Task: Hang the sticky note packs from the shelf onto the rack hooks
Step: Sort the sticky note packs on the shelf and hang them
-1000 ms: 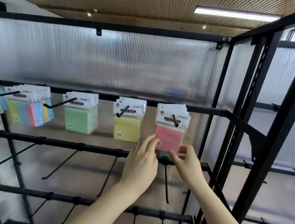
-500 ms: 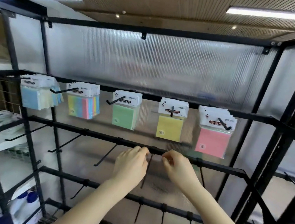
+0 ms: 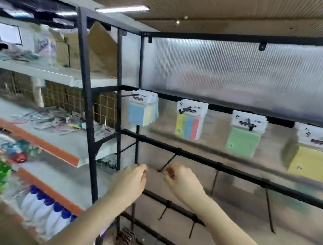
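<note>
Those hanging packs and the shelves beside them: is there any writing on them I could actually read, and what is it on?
Nothing can be read in this blurred frame.
Header cards of the blue pack, striped pack, green pack and yellow pack: a dark label bar and a small logo, lettering smeared.
Small packets on the left shelf: print too small and blurred.
White bottles with blue caps: no legible label.

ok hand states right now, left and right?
Left hand: fingers curled, nothing visible in it; looks shut.
Right hand: fingers curled beside a bare hook, nothing visibly held; looks shut.
</note>
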